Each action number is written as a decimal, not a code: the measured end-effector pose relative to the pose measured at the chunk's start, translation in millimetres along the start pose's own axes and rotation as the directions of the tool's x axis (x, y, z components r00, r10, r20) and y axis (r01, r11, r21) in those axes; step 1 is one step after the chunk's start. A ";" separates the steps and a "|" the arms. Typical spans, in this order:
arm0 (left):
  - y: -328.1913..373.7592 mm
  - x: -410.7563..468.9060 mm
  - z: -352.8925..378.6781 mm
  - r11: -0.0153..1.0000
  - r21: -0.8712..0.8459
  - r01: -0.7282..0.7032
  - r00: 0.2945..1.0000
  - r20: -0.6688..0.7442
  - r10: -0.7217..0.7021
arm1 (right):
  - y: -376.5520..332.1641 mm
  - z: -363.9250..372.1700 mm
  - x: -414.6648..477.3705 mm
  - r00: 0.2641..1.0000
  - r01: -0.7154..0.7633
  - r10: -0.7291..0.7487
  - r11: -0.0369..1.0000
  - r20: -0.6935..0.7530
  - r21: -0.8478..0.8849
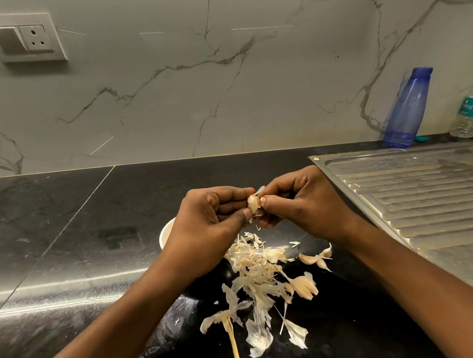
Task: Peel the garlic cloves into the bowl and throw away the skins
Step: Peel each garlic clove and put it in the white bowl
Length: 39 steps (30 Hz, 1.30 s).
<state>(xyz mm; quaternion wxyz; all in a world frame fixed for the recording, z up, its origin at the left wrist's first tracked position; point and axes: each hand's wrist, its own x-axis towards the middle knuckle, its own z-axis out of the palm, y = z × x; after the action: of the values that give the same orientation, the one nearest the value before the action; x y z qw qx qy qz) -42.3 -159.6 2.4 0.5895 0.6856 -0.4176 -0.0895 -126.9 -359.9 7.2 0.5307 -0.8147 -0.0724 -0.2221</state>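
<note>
A pale garlic clove is held above the black counter, pinched between my left hand and my right hand. A thin flap of skin sticks up from the clove by my right fingertips. Below the hands lies a heap of papery garlic skins, with more skins and a dry stalk trailing toward me. Unpeeled cloves lie to the right of the heap, and another cluster of cloves sits a little nearer. A white bowl shows only its rim, mostly hidden behind my left hand.
A steel sink drainboard fills the right side. At the back right stand a blue plastic bottle and a clear water bottle. A socket plate is on the marble wall. The black counter stretches to the left.
</note>
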 end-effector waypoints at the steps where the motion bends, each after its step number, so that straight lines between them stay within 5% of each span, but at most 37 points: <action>1: 1.0 0.1 -0.7 1.000 -0.006 0.000 1.000 0.004 0.000 | -0.2 0.7 -0.2 1.000 -0.006 0.006 1.000 -0.007 0.009; 10: 9.6 1.1 -2.2 0.981 -0.163 0.101 0.995 0.037 -0.096 | -2.3 -1.9 1.2 1.000 -0.004 0.004 0.999 -0.013 -0.037; 17: 11.4 0.3 -4.2 0.998 -0.041 0.042 0.999 -0.033 -0.043 | -5.8 -4.0 1.0 0.996 0.085 -0.080 0.986 0.042 -0.144; 39: 20.6 -0.7 -1.6 0.944 -0.279 0.176 0.983 -0.008 -0.186 | -10.4 -11.0 -1.3 0.996 0.085 -0.088 0.977 -0.007 -0.195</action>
<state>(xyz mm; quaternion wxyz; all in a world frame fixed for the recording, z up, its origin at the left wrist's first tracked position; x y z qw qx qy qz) -51.4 -157.0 20.8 0.6760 0.6333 -0.3260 -0.1889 -134.9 -365.2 19.0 0.4390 -0.8569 -0.0817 -0.2574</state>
